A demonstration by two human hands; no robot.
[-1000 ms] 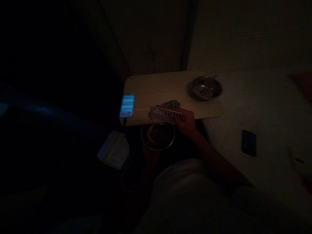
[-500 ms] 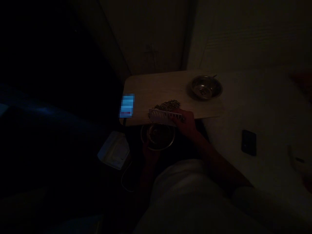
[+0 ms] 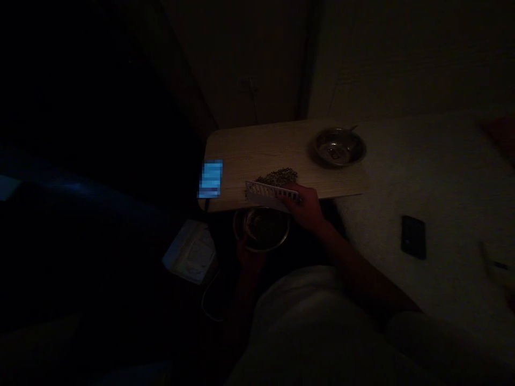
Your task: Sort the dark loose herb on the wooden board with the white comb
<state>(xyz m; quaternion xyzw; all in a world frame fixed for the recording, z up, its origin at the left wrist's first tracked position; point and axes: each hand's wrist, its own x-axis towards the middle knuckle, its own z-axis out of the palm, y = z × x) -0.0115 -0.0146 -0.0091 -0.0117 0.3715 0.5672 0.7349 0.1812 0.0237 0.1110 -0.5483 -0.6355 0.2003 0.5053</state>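
The scene is very dark. My right hand (image 3: 304, 205) grips a pale, flat piece with a row of slots along its upper edge (image 3: 263, 197); its exact kind is unclear. It stands at the near edge of the small wooden table (image 3: 257, 147), just in front of a heap of small dark grains (image 3: 279, 176). Below that edge, my left hand (image 3: 250, 257) is closed on the rim of a metal bowl (image 3: 277, 245). The bowl's contents are too dim to name.
Another metal bowl (image 3: 340, 147), with a utensil handle at its rim, stands on the table's right part. A lit screen (image 3: 210, 178) lies at the left end. A dark phone (image 3: 413, 237) rests on the pale surface at right. A whitish packet (image 3: 191, 252) lies lower left.
The whole view has shifted slightly, so things appear a little lower. Both hands keep their holds, and the grain heap looks much the same.
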